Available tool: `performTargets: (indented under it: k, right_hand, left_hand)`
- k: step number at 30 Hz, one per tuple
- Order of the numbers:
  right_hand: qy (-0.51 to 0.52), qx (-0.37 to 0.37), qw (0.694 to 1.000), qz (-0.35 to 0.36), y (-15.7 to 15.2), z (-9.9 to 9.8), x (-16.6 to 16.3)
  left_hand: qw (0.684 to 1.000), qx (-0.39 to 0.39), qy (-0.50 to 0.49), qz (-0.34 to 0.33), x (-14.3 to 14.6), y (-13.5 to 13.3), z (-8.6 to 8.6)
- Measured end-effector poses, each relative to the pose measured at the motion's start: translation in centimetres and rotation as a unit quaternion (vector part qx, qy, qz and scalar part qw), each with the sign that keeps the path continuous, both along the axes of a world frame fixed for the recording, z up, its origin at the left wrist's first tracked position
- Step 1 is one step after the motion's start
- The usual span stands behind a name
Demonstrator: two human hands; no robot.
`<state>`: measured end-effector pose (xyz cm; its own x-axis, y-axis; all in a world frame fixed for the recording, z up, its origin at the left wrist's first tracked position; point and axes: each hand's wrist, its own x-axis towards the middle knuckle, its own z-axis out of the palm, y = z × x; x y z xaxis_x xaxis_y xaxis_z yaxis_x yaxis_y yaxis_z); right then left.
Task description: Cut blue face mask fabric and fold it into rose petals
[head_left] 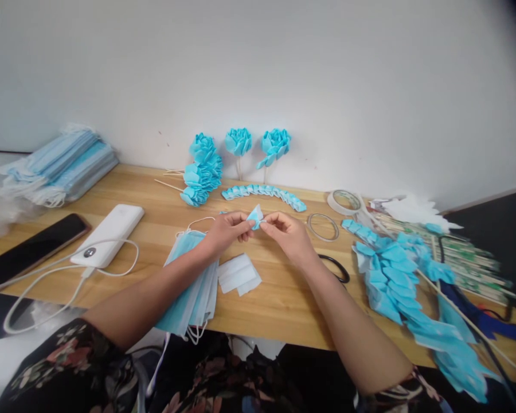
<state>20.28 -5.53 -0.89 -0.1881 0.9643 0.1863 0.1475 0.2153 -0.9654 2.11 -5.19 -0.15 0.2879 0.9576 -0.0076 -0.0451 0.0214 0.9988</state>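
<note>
Both hands meet over the middle of the wooden table (279, 310). My left hand (229, 228) and my right hand (285, 230) pinch a small folded blue piece of mask fabric (255, 216) between their fingertips, one on each side. Under my left forearm lies a pile of blue face masks (189, 289) hanging over the front edge. Just below the hands rest white fabric pieces (239, 273).
Blue fabric flowers (203, 169) on sticks lean at the wall, with a strip of folded petals (264, 193) before them. Left: a mask stack (60, 166), phone (32, 248), white power bank (109, 234) with cable. Right: tape roll (344, 201), ring (322, 226), scissors (336, 267), folded blue pieces (389, 275), sticks.
</note>
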Motion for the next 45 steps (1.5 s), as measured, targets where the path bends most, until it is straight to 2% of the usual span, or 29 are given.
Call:
performTargets:
  k: [10,17,24,30,38,45]
  right_hand:
    - [0.031,-0.04,0.999,0.008,0.1,-0.2,-0.1]
    - [0.03,-0.033,0.999,0.016,0.1,-0.5,0.0]
    - [0.008,-0.031,0.999,0.014,-0.2,0.1,-0.4]
    - [-0.002,-0.037,0.999,0.026,-0.4,0.6,-0.2]
    - [-0.019,-0.032,0.998,0.054,-0.5,0.9,-0.2]
    - [-0.017,-0.04,0.999,0.022,-0.6,1.0,-0.2]
  left_hand:
    - [1.0,0.009,0.016,-0.008,0.0,0.2,-0.4]
    - [0.999,0.029,0.044,-0.008,0.0,0.1,-0.4]
    - [0.997,0.054,0.051,-0.013,0.0,0.0,-0.5]
    - [0.999,0.027,0.046,-0.008,0.0,0.1,-0.5]
    - [0.994,0.032,0.086,-0.053,0.0,0.1,-1.0]
    - [0.988,0.052,0.118,-0.084,-0.1,0.2,-1.6]
